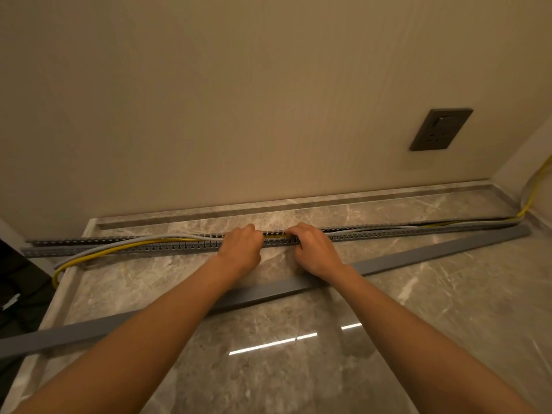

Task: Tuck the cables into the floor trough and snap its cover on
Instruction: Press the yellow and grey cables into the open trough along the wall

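Fingers of left hand and right hand curl down, pressing cables into trough mid-run. Tucking step. Ends still loose; cover lies unfitted just beside, on floor.

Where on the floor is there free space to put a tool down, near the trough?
Bare tile lies between the trough and the wall skirting, and in the wedge between trough and loose cover on the right. It is crowded at the middle, where the left hand and right hand press the cables.
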